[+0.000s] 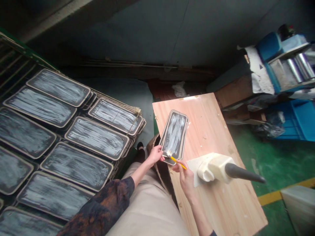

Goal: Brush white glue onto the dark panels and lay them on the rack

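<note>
My right hand (186, 177) is closed round the yellow handle of a small paintbrush (180, 163). The brush's pale bristles touch the near end of a dark rectangular plate (175, 129) with rounded corners and a light border, streaked lengthwise with white. This plate lies on a small stack of similar plates on a wooden board (206, 124). My left hand (157, 154) has its fingers closed at the plate's near left corner. To the right of my right hand is a white plastic bottle (219, 165) with a long dark grey spout.
Stacks of white-streaked plates (97, 137) fill a rack at the left. A blue bin (299, 119) and a cluttered shelf (287, 85) stand at the right. Below the board shows a green floor (248, 147) with a yellow line. A wall (197, 36) runs along the back.
</note>
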Tool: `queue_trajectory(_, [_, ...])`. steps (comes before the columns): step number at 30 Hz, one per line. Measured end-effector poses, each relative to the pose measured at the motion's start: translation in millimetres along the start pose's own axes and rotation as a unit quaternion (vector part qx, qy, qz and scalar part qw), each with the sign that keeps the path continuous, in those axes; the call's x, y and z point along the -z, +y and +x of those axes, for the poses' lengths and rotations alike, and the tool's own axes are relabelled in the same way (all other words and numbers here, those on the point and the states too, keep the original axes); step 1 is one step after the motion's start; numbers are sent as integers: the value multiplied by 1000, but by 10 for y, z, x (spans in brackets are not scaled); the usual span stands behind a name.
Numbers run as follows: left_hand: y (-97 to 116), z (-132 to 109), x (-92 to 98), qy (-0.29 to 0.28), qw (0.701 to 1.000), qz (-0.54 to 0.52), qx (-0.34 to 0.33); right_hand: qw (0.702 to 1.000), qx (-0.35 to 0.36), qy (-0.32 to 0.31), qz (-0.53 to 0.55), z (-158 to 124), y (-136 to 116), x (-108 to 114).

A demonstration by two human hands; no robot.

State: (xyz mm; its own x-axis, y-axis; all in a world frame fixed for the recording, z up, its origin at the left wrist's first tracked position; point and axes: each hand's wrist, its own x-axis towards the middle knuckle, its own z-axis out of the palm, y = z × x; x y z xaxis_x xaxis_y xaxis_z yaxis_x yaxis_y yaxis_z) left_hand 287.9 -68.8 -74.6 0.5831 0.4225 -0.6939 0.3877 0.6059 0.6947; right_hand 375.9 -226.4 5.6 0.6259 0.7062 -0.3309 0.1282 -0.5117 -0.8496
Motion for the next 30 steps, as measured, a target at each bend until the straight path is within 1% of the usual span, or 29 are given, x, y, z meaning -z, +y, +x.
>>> queue_trajectory(3, [-5, 4, -15, 5, 1000, 8, -2, 995, -39, 72, 65, -4, 93, 63])
queue_trajectory(5, [-13, 10, -22, 7, 1000, 13, -5, 988, -52, 111, 89, 28, 153, 127])
queue_trajectory(9, [-25, 25, -23, 2, 1000, 20, -11, 984, -31, 159, 77, 146, 181, 225])
queue_trajectory(13, [-24, 28, -15, 4, 999, 35, -13, 981, -1, 189, 52, 348, 102, 229])
queue_trajectory(16, [-30, 28, -12, 6, 999, 41, -15, 978, 29, 200, 45, 515, 34, 179])
queue_trajectory(19, [-41, 32, -18, 4, 999, 38, -17, 978, 42, 202, 29, 572, 2, 112])
queue_trajectory(21, [-43, 34, -23, 6, 999, 33, -14, 984, 26, 178, 10, 513, 0, 79])
queue_trajectory(24, [-35, 31, -20, 8, 1000, 26, -6, 993, -9, 118, 1, 369, -26, 78])
queue_trajectory(25, [-31, 28, -16, 5, 1000, 25, -6, 994, -17, 106, 10, 342, -51, 90])
queue_trajectory(27, [-24, 24, -5, -4, 1000, 27, -9, 993, -26, 104, 45, 368, -129, 117])
queue_trajectory(30, [-15, 21, 6, -10, 999, 32, -8, 985, -11, 128, 113, 601, -255, 109])
